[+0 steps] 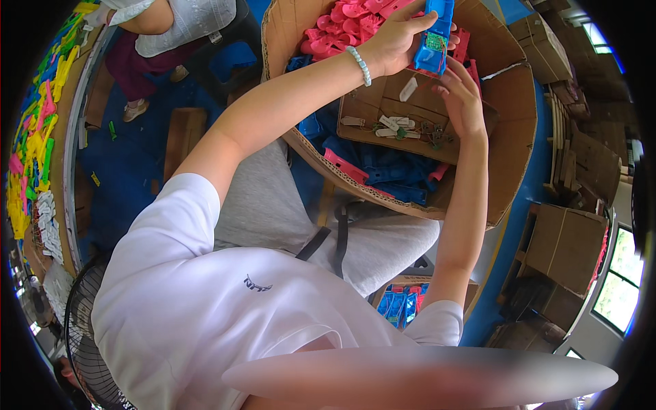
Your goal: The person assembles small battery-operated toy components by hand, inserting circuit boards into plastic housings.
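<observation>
My left hand (394, 42) is closed around a long blue plastic housing (444, 12), above a large cardboard box. A small green circuit board (435, 42) with thin red wires sits inside the housing. Below it hangs a small white part (408, 89), seemingly on a wire. My right hand (462, 96) is at the housing's lower end, its fingers bent and close together by the wires. What the right fingertips pinch is too small to make out. Beneath my hands, a cardboard tray (362, 102) holds several white parts (396, 126) and small wired boards.
The large cardboard box (509, 143) holds pink plastic shells (345, 27) at the far side and blue shells (389, 167) near me. By my right elbow is a smaller box with blue parts (402, 305). Another person (160, 24) sits at the far left. Colourful pieces (42, 137) cover a left-hand table.
</observation>
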A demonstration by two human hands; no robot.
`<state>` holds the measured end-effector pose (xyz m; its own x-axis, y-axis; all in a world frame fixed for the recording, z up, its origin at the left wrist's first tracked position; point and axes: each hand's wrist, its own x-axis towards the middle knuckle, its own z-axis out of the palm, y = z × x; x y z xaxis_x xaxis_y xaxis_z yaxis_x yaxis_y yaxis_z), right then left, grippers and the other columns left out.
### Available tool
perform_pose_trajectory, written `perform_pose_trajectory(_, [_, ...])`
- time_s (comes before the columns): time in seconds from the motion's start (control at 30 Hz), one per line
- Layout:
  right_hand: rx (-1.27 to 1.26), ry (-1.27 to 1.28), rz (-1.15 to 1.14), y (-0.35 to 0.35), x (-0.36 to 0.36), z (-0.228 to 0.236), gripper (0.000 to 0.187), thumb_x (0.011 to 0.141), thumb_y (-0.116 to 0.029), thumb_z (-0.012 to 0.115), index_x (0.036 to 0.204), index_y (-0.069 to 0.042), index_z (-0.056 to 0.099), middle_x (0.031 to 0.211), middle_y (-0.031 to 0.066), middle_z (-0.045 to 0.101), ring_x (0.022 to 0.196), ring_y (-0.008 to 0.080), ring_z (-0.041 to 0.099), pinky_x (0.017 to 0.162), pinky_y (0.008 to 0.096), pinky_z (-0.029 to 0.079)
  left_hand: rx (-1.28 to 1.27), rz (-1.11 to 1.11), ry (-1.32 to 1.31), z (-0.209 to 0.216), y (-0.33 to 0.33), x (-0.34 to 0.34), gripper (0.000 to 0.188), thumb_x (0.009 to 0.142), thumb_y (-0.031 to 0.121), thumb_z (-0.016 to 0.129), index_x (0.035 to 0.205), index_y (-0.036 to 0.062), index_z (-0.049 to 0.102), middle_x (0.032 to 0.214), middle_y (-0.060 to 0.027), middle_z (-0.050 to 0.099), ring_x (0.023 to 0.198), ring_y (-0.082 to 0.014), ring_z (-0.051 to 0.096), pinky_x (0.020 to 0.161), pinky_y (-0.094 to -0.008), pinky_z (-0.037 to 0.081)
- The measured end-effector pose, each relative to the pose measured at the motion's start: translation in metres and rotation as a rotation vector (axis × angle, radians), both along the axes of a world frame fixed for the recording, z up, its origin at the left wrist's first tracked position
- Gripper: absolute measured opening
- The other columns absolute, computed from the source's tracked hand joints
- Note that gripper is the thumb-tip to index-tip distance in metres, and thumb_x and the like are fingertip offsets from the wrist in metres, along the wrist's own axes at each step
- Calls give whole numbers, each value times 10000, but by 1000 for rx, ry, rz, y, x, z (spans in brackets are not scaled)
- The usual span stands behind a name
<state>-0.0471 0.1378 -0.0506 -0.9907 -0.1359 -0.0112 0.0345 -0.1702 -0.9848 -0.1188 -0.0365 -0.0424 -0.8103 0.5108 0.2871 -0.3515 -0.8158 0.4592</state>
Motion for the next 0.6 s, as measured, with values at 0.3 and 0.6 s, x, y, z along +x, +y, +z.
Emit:
perform_pose_trajectory(0.3, [386,-29,190,-15,6,-19,327,789,-30,725,1105,4,645,888,19,639,775,101,597,693,228,458,56,-35,-18,1,-8,3,353,994,211,520,1330,113,476,1076,-95,640,933,-234,663,808,-431,579])
perform_pose_trajectory(0.6, [588,368,-418,0,11,0,125,841,36,657,962,62,670,878,94,658,670,143,650,606,259,529,-596,315,222,-23,-6,-2,428,996,319,509,1329,52,462,941,-77,616,779,-153,646,621,-320,582])
